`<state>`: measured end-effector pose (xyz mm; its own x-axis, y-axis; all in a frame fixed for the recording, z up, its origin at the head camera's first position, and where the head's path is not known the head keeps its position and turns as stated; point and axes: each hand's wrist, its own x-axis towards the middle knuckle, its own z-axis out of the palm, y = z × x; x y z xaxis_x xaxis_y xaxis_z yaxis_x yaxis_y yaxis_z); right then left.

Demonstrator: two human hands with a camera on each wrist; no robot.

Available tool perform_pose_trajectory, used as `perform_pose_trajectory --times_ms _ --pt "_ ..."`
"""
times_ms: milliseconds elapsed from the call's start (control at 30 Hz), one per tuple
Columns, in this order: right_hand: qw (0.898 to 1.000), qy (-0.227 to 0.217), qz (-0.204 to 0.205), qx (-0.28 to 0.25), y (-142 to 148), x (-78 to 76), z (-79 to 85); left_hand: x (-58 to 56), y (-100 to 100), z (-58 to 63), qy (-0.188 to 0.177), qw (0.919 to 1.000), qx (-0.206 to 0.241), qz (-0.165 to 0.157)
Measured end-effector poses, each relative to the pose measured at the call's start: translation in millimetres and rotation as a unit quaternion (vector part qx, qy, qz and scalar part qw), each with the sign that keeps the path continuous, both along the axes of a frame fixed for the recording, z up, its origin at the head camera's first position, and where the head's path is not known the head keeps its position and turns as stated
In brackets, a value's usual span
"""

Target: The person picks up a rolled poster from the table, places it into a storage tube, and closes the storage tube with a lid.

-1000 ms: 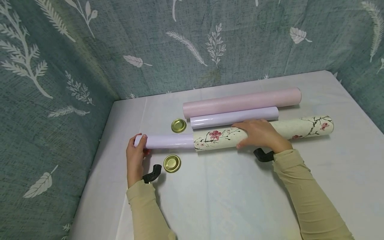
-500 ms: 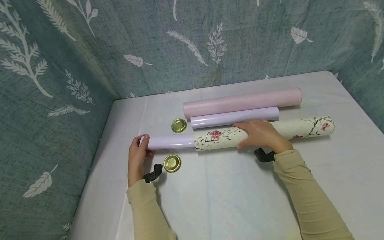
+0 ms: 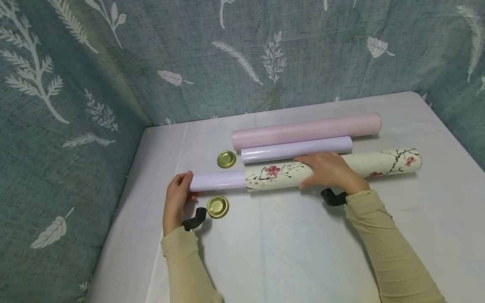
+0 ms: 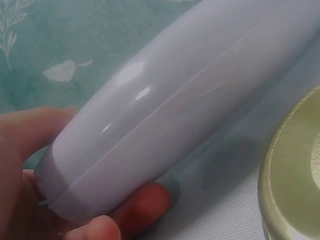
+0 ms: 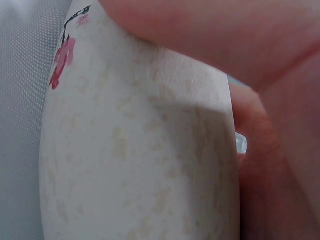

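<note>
My left hand (image 3: 178, 200) grips the outer end of a glossy pale lilac roll (image 3: 217, 181); the left wrist view shows the fingers curled round that end of the roll (image 4: 150, 120). The lilac roll's other end is hidden inside a wider cream roll (image 3: 382, 162) printed with dark branches and red blossoms. Midway along the cream roll, my right hand (image 3: 329, 170) lies over it, thumb on the near side and fingers on the far side. Close up in the right wrist view, the hand holds the cream surface (image 5: 135, 150).
Behind lie a second lilac roll (image 3: 295, 150) and a longer pink roll (image 3: 307, 131). Two gold lids, one behind the lilac roll (image 3: 226, 159) and one in front (image 3: 217, 206), rest on the white tablecloth (image 3: 284, 252). A green leaf-patterned curtain (image 3: 242, 59) stands beyond.
My left hand has moved right, and the lilac roll has slid further into the cream roll, with less of it showing. The right hand and cream roll have stayed in place.
</note>
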<state>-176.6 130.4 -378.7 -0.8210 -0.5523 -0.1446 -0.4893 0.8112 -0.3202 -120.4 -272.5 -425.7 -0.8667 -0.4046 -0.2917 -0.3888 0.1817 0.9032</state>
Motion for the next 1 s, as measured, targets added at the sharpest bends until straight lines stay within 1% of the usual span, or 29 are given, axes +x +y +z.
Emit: perform_pose_trajectory --times_ms 67,233,500,633,800,900,1000 --pt "1.0 0.003 -0.001 -0.002 -0.1 0.5 -0.2 0.0 0.1 -0.6 0.003 1.0 -0.004 -0.006" --pt "1.0 0.008 -0.001 -0.003 0.4 1.1 -0.3 -0.3 0.6 -0.9 -0.004 0.9999 -0.005 -0.013" --pt "1.0 0.012 -0.002 -0.007 0.0 0.4 -0.8 0.7 -0.1 1.8 -0.009 0.9997 0.016 -0.016" --pt "1.0 0.017 -0.005 -0.009 0.3 0.8 -0.7 1.0 -0.1 2.4 -0.004 0.9993 0.034 -0.017" --pt "1.0 0.013 -0.005 -0.01 0.9 1.0 -0.2 0.5 1.3 2.3 -0.006 0.9983 0.05 -0.029" --pt "1.0 0.009 -0.005 -0.012 0.9 1.3 0.0 0.3 2.3 1.8 -0.009 0.9983 0.046 -0.036" --pt "1.0 0.011 -0.008 -0.013 0.7 0.9 -0.1 0.3 2.7 1.7 -0.004 0.9978 0.048 -0.045"
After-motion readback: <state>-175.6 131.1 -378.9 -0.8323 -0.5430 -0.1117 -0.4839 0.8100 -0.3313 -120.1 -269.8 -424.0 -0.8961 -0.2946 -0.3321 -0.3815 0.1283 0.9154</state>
